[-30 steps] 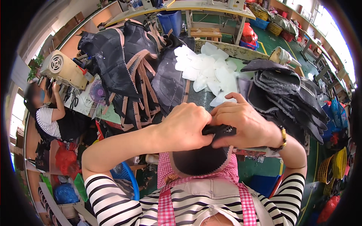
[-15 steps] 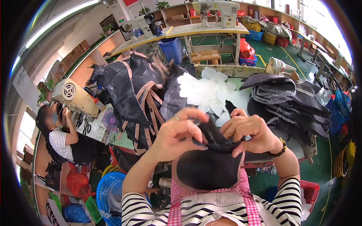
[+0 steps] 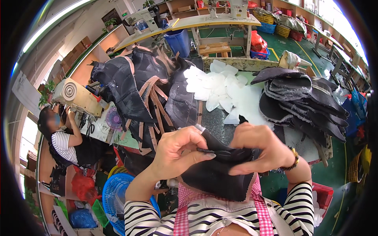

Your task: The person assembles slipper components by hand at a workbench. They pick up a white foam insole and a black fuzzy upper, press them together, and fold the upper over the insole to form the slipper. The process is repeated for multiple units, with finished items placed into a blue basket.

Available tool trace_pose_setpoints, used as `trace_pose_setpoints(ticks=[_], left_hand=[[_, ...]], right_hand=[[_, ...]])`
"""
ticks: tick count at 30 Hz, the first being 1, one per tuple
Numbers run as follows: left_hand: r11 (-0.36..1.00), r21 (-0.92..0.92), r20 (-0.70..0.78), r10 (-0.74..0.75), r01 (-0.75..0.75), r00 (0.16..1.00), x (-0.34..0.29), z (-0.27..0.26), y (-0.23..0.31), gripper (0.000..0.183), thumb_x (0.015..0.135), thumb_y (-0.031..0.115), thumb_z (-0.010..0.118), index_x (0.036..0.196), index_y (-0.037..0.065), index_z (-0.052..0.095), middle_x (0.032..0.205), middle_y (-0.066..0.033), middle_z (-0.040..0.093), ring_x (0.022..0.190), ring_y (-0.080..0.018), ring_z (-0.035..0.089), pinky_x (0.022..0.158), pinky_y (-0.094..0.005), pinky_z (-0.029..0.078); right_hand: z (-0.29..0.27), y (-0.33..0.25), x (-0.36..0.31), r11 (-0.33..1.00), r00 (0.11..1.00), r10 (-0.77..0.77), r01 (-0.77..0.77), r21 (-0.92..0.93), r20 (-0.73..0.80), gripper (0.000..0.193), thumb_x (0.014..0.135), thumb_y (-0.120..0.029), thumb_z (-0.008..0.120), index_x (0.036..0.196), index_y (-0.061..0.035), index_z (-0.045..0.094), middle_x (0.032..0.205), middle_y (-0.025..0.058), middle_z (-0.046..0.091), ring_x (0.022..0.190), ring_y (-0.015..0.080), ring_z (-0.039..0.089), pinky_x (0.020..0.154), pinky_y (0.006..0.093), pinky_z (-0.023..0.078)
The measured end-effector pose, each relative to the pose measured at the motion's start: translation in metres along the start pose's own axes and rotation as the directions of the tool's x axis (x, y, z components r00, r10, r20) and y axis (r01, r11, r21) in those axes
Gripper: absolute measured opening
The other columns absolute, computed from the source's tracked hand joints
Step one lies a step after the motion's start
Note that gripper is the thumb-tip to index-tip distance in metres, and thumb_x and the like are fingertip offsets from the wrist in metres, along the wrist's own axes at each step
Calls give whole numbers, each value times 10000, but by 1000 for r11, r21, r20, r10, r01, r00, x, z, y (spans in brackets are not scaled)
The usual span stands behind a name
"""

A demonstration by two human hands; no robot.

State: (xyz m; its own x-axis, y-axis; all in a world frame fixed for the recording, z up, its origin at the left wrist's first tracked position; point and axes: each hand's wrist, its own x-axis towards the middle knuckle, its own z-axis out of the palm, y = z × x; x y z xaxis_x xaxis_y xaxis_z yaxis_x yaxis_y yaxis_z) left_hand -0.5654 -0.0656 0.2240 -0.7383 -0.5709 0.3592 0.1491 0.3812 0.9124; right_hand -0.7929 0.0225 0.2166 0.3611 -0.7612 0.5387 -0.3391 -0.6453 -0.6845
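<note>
A black leather piece [image 3: 216,181] with a zigzag-cut tan edge hangs in front of my chest, its upper part folded over. My left hand [image 3: 177,151] pinches the fold between thumb and fingers near its left end. At the right end, my right hand [image 3: 262,149] is curled round the edge, thumb in front, slightly smeared by motion. A small dark tip sticks up behind its fingers. Beyond my hands, thin white cut pieces [image 3: 214,86] lie heaped on the table. Black leather pieces with tan strips [image 3: 130,84] are piled to the left.
Fuzzy-edged dark pieces [image 3: 289,88] are stacked at the table's right. A blue basket [image 3: 118,188] stands low at left, a red crate [image 3: 323,198] at lower right. Another person [image 3: 63,137] sits by a sewing machine [image 3: 75,96] at left. A purple fan [image 3: 113,117] is nearby.
My right hand has shifted slightly and its thumb has moved left and down across the leather. My left hand has moved slightly left and down, still pinching. The leather's lower part hangs differently.
</note>
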Motion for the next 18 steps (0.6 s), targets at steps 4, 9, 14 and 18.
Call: trace_pose_setpoints(ticks=[4,9,14,18], left_hand=[[993,43,57,108,-111,993,-7,-1,-7,146,805,-63,722,895,-42,609,863,-64,599,755,-76,621,639,-206,500],[982,122,51,136,-141,989,-9,10,-5,163,790,-43,746,900,-39,626,840,-66,625,765,-82,643,647,-219,526],[987,29,76,158,-161,985,-8,6,-12,162,762,-44,763,891,-27,667,892,-93,655,798,-119,668,652,-231,543],[981,-76,29,181,-179,983,-8,8,-15,169,734,-39,780,874,-17,690,930,-116,670,814,-146,672,667,-244,548]], right_hand=[[8,15,-10,987,990,-111,99,-127,-90,350,689,-227,852,662,-44,555,574,49,489,554,265,490,544,350,380],[14,2,5,984,993,-90,76,-163,-82,340,693,-203,841,640,-60,537,527,47,436,499,224,484,463,349,363],[22,7,2,946,949,-259,210,-248,-183,327,695,-186,838,621,-70,542,485,26,405,408,187,431,369,325,295],[23,10,5,933,939,-298,249,-259,-171,334,691,-191,840,608,-74,538,487,19,408,401,174,422,361,317,278]])
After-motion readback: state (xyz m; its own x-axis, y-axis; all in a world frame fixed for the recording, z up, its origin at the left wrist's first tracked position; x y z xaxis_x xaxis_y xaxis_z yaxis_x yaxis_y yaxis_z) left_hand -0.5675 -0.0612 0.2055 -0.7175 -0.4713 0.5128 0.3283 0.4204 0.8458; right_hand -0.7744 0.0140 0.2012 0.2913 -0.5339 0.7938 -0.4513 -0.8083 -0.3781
